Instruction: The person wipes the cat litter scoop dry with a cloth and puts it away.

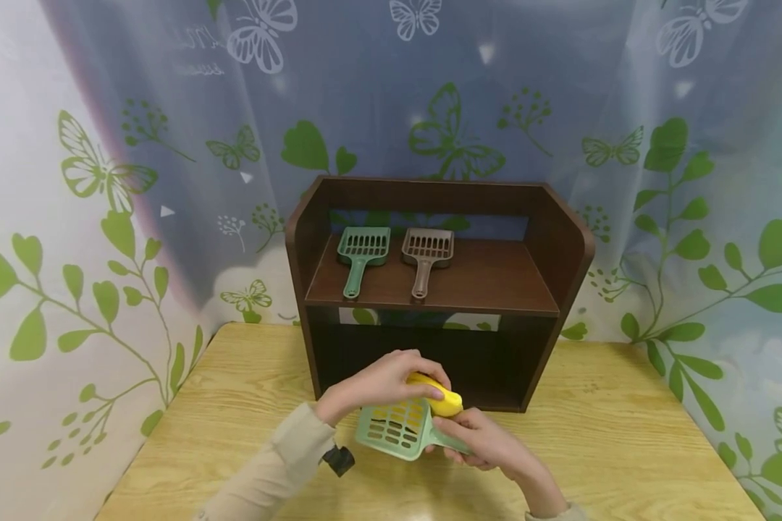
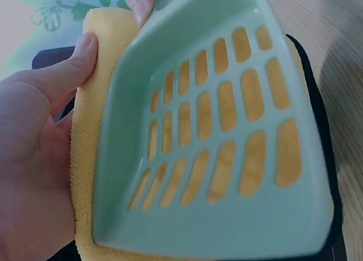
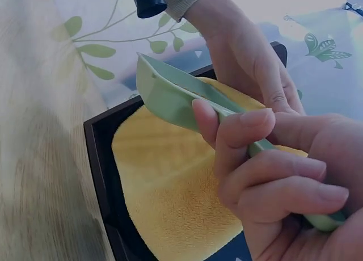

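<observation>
My right hand (image 1: 485, 438) grips the handle of a pale green slotted litter scoop (image 1: 412, 450), its fingers curled round it. A folded yellow cloth (image 1: 450, 404) is pinched in my left hand (image 1: 400, 378), the thumb on its near face. In the left wrist view, the cloth (image 2: 105, 37) lies behind the scoop (image 2: 215, 232) and shows through its slots. The left hand (image 2: 37, 125) is at the cloth's side edge. In the right wrist view, the cloth (image 3: 176, 193) hangs below the tilted scoop (image 3: 170, 105).
A dark brown two-tier shelf (image 1: 430, 307) stands at the back of the wooden table (image 1: 599, 434). On its upper board lie a darker green scoop (image 1: 365, 242) and a grey-brown scoop (image 1: 428, 246). A butterfly-patterned curtain (image 1: 378, 87) hangs behind.
</observation>
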Available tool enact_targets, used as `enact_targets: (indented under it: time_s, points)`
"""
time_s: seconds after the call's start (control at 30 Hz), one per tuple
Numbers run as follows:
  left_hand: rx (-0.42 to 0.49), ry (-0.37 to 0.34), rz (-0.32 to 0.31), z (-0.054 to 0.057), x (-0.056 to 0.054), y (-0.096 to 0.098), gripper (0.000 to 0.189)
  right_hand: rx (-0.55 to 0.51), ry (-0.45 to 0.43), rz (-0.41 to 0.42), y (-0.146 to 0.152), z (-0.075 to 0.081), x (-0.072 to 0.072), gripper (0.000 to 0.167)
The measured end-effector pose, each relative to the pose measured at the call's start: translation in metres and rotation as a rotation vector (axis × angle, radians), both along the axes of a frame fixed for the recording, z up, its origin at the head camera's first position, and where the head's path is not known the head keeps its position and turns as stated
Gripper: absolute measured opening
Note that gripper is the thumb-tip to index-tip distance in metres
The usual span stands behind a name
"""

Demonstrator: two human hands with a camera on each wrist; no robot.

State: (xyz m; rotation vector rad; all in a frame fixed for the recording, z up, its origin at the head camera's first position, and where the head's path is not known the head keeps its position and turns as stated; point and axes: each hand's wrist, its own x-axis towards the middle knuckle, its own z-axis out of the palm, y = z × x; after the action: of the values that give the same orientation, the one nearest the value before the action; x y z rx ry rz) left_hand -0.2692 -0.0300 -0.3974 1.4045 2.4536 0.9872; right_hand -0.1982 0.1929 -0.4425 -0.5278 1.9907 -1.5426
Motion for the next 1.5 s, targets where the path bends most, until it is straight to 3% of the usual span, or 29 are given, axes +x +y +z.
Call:
enact_targets:
  time_s: [0.33, 0.6, 0.87, 1.03, 1.2, 1.3, 1.43, 1.5]
  points:
    - [0.157, -0.112, 0.168, -0.003, -0.006, -0.029, 0.016, -0.031, 0.05, -0.021, 0.009, 0.006, -0.002, 0.049]
    - [0.337, -0.189, 0.3, -0.017, -0.006, -0.047, 0.018, -0.014, 0.044, -0.065, 0.016, 0.009, -0.001, 0.047]
    - [0.538, -0.324, 0.553, -0.033, 0.001, -0.04, 0.025, -0.035, 0.052, -0.097, 0.017, 0.009, -0.004, 0.05]
    - [0.629, -0.337, 0.67, -0.04, 0.008, -0.029, 0.021, -0.044, 0.043, -0.146, 0.016, 0.007, -0.005, 0.051]
    - [0.644, -0.279, 0.693, -0.027, 0.027, -0.024, 0.016, -0.051, 0.042, -0.174, 0.018, 0.004, -0.004, 0.054]
    - [0.637, -0.251, 0.694, -0.033, 0.027, -0.025, 0.017, -0.058, 0.028, -0.21, 0.019, 0.003, -0.003, 0.055]
    - [0.629, -0.258, 0.702, -0.052, 0.017, -0.027, 0.018, -0.073, 0.019, -0.261, 0.021, 0.003, -0.003, 0.054]
    - [0.623, -0.255, 0.698, -0.052, 0.018, -0.029, 0.019, -0.087, 0.02, -0.289, 0.022, 0.004, -0.003, 0.052]
